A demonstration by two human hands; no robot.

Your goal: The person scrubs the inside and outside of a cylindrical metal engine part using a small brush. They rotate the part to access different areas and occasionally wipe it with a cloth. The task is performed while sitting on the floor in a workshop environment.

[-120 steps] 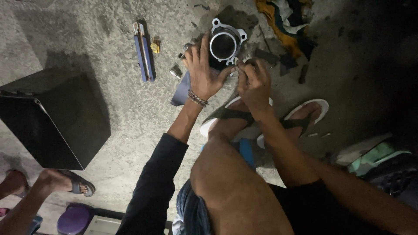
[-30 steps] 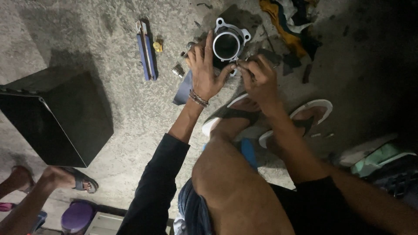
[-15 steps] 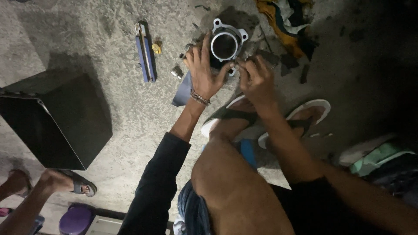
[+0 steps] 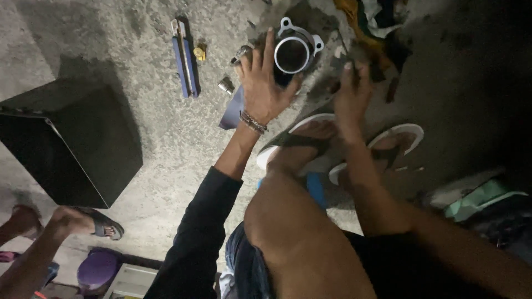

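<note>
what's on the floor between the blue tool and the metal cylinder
In the head view, a small yellow piece beside the blue tool, a small metal socket, and the left hand resting against the cylinder.

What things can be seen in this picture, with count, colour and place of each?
round silver metal cylinder part: one, top centre, on the grey concrete floor
blue-handled long tool: one, upper left
small yellow piece: one, beside the tool
small silver metal sleeve: one, left of the wrist
black square box: one, left
yellow and dark cloth rags: a heap, top right
white sandals: two, centre
purple round stool: one, bottom left
another person's sandalled foot: bottom left
left hand: on the cylinder part
right hand: open, right of it
</note>
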